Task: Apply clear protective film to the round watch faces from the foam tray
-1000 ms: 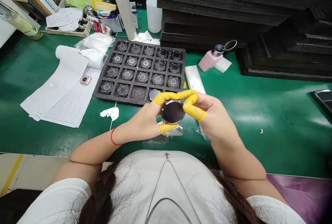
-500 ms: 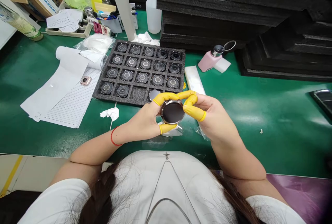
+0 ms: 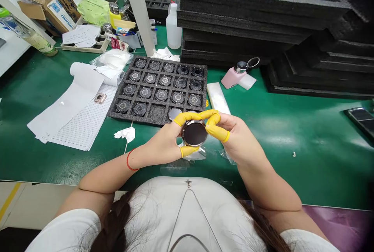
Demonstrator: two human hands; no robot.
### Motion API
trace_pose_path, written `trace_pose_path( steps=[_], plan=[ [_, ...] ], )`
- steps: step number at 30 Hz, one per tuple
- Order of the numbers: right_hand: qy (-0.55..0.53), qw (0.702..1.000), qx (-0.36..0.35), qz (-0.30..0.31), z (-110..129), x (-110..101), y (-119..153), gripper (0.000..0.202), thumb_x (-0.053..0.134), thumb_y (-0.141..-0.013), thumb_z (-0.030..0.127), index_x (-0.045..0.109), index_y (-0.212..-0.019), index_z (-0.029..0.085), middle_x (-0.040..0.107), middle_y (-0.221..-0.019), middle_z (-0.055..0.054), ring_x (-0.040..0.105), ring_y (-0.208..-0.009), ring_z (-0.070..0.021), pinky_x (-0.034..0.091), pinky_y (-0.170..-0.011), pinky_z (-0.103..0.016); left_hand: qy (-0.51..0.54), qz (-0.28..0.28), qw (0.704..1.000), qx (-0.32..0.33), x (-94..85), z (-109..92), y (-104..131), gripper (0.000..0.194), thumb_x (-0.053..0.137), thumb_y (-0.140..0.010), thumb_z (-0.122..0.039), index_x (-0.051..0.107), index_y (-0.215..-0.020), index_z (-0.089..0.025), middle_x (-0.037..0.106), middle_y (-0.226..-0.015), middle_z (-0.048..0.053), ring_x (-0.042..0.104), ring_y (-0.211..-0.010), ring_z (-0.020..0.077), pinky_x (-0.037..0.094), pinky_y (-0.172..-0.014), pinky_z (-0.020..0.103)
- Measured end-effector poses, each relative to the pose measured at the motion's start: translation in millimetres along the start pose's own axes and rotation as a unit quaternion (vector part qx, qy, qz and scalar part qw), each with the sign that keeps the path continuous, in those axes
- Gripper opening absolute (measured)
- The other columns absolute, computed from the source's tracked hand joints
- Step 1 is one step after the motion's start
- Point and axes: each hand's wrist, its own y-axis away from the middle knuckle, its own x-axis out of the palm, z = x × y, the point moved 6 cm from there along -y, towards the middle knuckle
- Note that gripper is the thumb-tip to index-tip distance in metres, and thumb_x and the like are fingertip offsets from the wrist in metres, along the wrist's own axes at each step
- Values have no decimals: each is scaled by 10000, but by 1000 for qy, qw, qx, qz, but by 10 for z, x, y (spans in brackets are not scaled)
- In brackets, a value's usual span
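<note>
My left hand grips a round watch head with a dark face and metallic rim, without a strap. Its thumb is under the lower edge and a finger lies along the top. My right hand has thumb and forefinger closed at the watch's upper right edge. Yellow finger cots cover those fingertips on both hands. Just beyond lies a black foam tray with rows of round watch parts; one front pocket holds a plain silvery disc. Clear film lies beneath the watch.
Tall stacks of black foam trays stand at the back right. A pink pump bottle and a white packet are right of the tray. Lined paper lies to the left, a phone far right, a white bottle behind.
The view has tilted upward slightly, so things appear lower and the tops of the stacked trays show. Both hands keep nearly the same hold on the watch head.
</note>
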Motion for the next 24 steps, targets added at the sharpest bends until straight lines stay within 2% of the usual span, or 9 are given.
trace_pose_path(
  steps=[4,13,24],
  plan=[
    [-4,1000,4,5,-3,10,3,120,722,-781,285,655,-736,197,661,-1053,-19,604,-917,-166,489,-823,-285,3,6,1000,-5,4,5,-5,575,723,-739,-190,443,-1232,-284,596,-1174,30,668,-834,151,555,-731,282],
    [27,1000,5,-6,3,-9,7,151,733,-767,331,660,-748,200,658,-1076,-32,591,-1012,-205,465,-908,-339,11,2,1000,3,14,-24,3,554,710,-744,-182,449,-1223,-278,609,-1148,29,660,-792,140,553,-693,269],
    [25,1000,-8,-2,13,-5,6,107,718,-787,280,662,-744,200,655,-1076,-17,586,-957,-163,459,-890,-294,-5,2,1000,10,5,-27,5,557,710,-748,-182,451,-1231,-284,568,-1219,36,653,-828,136,548,-698,249]
  ],
)
